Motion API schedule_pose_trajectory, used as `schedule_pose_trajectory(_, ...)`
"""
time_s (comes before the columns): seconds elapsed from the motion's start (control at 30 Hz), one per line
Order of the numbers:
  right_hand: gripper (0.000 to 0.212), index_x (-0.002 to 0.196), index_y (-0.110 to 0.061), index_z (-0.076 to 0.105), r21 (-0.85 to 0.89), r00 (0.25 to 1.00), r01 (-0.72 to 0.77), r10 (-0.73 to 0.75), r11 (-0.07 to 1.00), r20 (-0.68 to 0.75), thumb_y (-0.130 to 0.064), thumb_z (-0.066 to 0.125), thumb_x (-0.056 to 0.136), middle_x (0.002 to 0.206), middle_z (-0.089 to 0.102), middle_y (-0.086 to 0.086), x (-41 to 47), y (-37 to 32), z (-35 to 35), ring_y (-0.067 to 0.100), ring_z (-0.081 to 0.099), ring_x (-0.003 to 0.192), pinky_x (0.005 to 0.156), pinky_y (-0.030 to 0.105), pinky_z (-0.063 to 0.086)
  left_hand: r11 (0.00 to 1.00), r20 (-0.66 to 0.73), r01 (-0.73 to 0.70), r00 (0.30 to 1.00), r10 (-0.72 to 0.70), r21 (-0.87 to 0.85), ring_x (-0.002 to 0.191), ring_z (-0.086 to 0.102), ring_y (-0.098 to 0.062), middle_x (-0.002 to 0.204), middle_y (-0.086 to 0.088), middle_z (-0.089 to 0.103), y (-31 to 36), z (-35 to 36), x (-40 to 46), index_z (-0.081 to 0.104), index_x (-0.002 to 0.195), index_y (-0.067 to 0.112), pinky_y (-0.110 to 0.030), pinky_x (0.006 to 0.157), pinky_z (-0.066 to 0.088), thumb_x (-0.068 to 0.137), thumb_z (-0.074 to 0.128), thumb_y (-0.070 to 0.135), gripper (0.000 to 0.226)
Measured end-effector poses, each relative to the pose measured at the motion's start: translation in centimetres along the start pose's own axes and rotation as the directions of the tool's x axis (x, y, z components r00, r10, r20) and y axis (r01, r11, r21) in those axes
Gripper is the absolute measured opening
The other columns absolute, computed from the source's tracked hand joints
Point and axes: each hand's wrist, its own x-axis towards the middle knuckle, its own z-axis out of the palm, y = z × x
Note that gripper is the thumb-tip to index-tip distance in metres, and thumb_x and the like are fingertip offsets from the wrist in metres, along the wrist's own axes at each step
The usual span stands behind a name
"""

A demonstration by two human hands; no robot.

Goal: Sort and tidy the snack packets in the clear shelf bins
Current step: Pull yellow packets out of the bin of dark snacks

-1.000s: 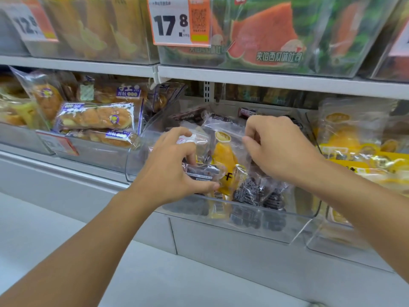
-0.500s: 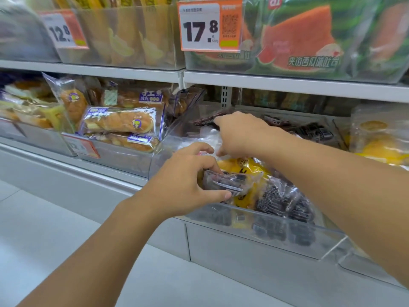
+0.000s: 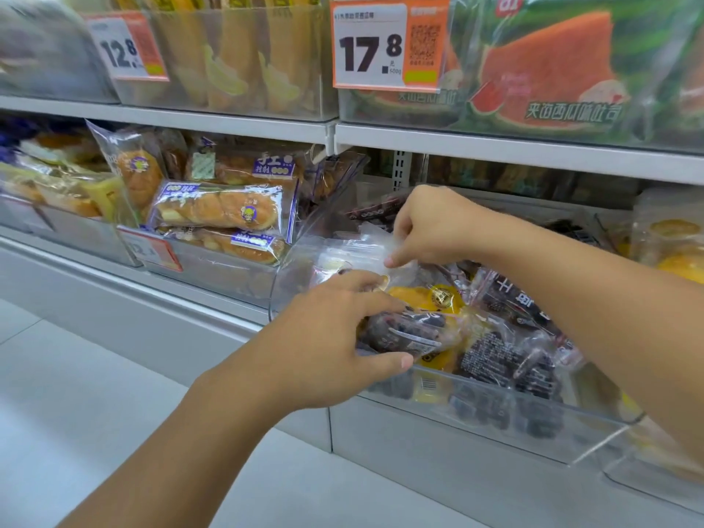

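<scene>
White shop shelving [image 3: 495,150] fills the view, with pale floor at seven o'clock. Nearest, the left hand [image 3: 327,337] reaches in from seven o'clock and grips a dark snack packet [image 3: 407,333] between thumb below and curled fingers above, at the front edge of the clear bin [image 3: 495,417] in the middle of the lower shelf. Just behind that packet lies a yellow packet [image 3: 430,299], and at three o'clock from it sit more dark packets [image 3: 506,360] with white print, all inside the same bin. Farther in, the right hand [image 3: 430,226] comes from three o'clock and pinches the top of a clear wrapper [image 3: 365,249] over the bin's back half. At nine o'clock, a neighbouring bin [image 3: 213,264] holds twisted bread packets [image 3: 221,211] stacked flat. On the upper shelf, at twelve o'clock, an orange price tag [image 3: 388,43] reads 17.8, with watermelon-print packets [image 3: 552,70] behind it at one o'clock, and a second tag [image 3: 125,47] at eleven o'clock reads 12.8.
</scene>
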Motion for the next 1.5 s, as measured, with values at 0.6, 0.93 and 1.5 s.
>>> schedule_pose_trajectory(0.6,0.005,0.076,-0.015,0.076,0.04,0.989,-0.016,0.022,0.999,-0.144,-0.017,0.081,0.075,0.078,0.072,0.003,4.6,-2.4,3.6,0.023,0.068,0.077,0.074,0.04,0.06,0.999,-0.019,-0.047,0.999,0.047,0.003,0.148,0.024,-0.005,0.16,0.022,0.027,-0.4,1.0,-0.2,0.052,0.139,0.045,-0.036,0.119,0.03,0.093,0.059,0.055,0.047)
schedule_pose_trajectory(0.93,0.012,0.071,-0.011,0.078,0.105,0.934,-0.028,0.063,0.994,-0.351,-0.005,0.075,0.081,0.07,0.071,0.0,-2.4,0.8,0.3,0.014,0.067,0.073,0.071,0.032,0.058,1.0,-0.055,-0.024,0.998,0.024,0.001,0.134,0.039,-0.004,0.148,0.026,0.032,-0.3,1.1,-0.5,0.051,0.137,0.048,-0.032,0.106,0.043,0.088,0.059,0.065,0.053)
schedule_pose_trajectory(1.5,0.008,0.086,-0.012,0.076,-0.048,0.683,0.311,-0.258,0.949,-0.683,-0.006,0.072,0.089,0.074,0.072,0.002,-13.8,5.3,-1.7,0.018,0.067,0.066,0.065,0.029,0.051,0.846,-0.338,0.053,0.902,-0.268,-0.53,0.132,0.041,-0.004,0.145,0.012,0.041,0.5,2.3,2.6,0.018,0.147,0.036,-0.024,0.106,0.036,0.046,0.084,0.068,0.125)
